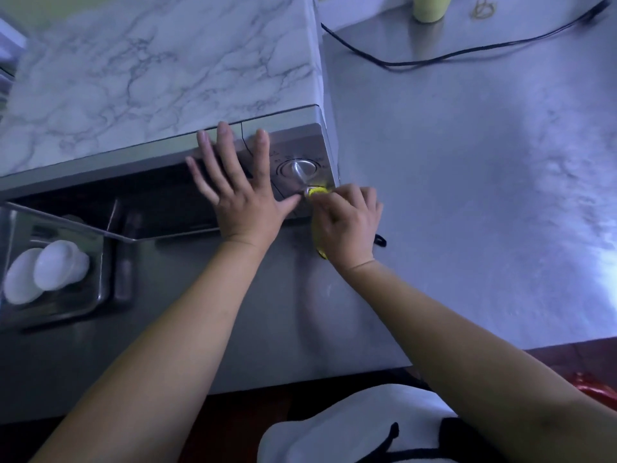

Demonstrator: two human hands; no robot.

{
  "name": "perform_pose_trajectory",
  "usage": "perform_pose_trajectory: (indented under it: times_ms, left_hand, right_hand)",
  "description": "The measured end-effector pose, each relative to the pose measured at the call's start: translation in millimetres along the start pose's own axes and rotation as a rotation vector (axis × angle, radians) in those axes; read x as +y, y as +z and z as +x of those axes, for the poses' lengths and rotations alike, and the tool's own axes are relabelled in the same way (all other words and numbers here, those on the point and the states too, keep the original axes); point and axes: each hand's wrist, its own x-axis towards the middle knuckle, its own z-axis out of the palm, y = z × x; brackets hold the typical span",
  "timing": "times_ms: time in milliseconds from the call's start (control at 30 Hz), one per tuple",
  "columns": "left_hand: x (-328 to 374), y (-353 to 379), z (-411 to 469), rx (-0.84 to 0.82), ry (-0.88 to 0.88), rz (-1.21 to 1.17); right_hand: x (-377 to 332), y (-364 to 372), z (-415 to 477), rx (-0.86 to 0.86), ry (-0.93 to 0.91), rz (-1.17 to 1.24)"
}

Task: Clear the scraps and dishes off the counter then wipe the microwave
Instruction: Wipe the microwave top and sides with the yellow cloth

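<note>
My left hand (240,195) lies flat, fingers spread, on the microwave (160,95) door. My right hand (349,225) grips a yellow cloth (316,192) against its control panel. At the worktop's (467,195) left edge, a steel basin (101,289) holds two white cups (60,265); the dial markings are unreadable.

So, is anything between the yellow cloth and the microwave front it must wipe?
Nothing visible. The right hand holds the yellow cloth against the control panel of the microwave, below the knob. The left hand lies flat on the door, beside it.

Grey steel counter (467,195), black cable (400,65) across it, perhaps reddish wooden floor (567,357), dim bluish light
</note>
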Motion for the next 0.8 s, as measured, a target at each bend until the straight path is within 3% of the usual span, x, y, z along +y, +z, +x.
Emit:
perform_pose_trajectory:
  times_ms: [100,267,333,467,633,700,800]
  left_hand:
    - [1,-5,1,-0.048,-0.004,-0.012]
    - [11,-29,6,-0.203,-0.031,0.018]
    - [14,-43,7,-0.217,-0.065,-0.042]
    - [28,-81,-23,-0.106,-0.279,-0.586]
    - [87,-119,-92,-0.563,-0.464,-1.115]
    - [101,-123,-100,-0.516,-0.649,-1.251]
    - [95,-117,-97,-0.364,-0.859,-1.234]
  right_hand:
    - [20,-7,-5,-0.279,0.221,-0.065]
    - [31,-35,0,-0.444,0.231,0.082]
    - [37,-54,1,-0.497,0.372,0.164]
    - [40,-90,3,-0.479,0.622,0.331]
    - [0,-109,2,-0.53,0.717,0.618]
    - [-19,-114,-1,-0.556,0.692,0.687]
    - [-34,-123,5,-0.703,0.652,0.766]
